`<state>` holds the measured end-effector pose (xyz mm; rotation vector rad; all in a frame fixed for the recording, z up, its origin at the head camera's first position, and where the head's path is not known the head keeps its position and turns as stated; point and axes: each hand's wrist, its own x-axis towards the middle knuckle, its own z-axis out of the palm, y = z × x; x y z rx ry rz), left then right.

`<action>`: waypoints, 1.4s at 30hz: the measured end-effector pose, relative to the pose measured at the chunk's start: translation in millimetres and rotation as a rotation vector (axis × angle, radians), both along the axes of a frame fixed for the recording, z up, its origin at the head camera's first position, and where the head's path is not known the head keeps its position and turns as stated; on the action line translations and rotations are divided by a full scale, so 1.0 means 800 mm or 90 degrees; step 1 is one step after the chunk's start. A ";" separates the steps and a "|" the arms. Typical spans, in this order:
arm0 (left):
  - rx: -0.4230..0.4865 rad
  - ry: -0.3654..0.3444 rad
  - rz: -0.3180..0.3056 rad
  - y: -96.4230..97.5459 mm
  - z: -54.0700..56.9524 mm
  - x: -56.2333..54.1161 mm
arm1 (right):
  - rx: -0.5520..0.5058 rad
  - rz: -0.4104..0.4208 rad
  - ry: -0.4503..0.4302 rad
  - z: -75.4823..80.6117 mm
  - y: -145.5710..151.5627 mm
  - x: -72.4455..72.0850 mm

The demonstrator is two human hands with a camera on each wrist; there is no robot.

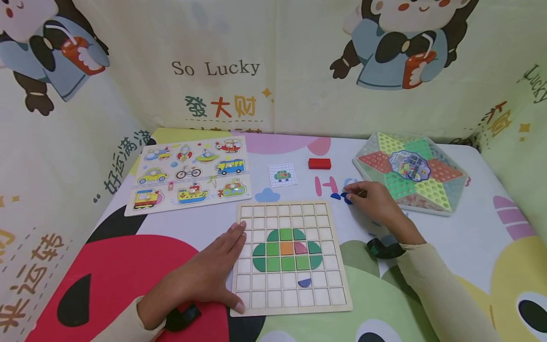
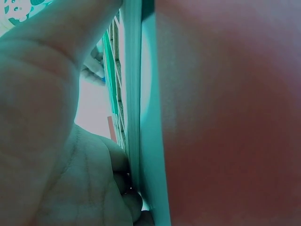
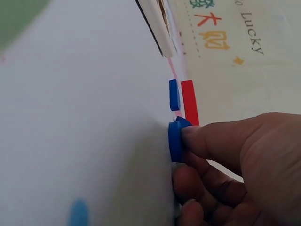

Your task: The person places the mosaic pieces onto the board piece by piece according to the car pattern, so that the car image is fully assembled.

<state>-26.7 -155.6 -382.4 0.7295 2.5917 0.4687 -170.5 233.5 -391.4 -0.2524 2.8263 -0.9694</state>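
Observation:
A square wooden grid board (image 1: 290,304) bears flat green pieces (image 1: 272,264), an orange square (image 1: 287,248) and a pink rounded piece (image 1: 301,247). Lower on it lies a blue rounded piece (image 1: 305,283), askew across the grid lines. My left hand (image 1: 205,266) rests along the board's left edge, fingers extended, thumb at the lower left corner. Beyond the board's upper right corner, my right hand (image 1: 373,202) pinches a blue piece (image 3: 175,141) at the tabletop. Another blue piece (image 3: 174,95) lies just beside it, with one more partly behind the thumb.
A small pattern card (image 1: 282,175) and a red block (image 1: 319,164) lie behind the board. At the back left is a picture puzzle board (image 1: 192,173) with vehicles. A hexagonal clear box (image 1: 444,204) of colored pegs stands to the right, close behind my right hand.

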 end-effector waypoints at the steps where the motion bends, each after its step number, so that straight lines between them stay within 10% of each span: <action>1: 0.000 0.000 0.000 0.000 0.000 0.000 | 0.004 0.004 0.000 0.000 0.001 -0.001; 12: -0.005 -0.002 -0.002 0.000 0.000 -0.002 | -0.043 0.020 -0.013 0.010 0.004 0.005; 42: -0.003 0.010 -0.005 -0.001 -0.003 -0.001 | -0.156 0.313 -0.073 0.026 -0.065 0.081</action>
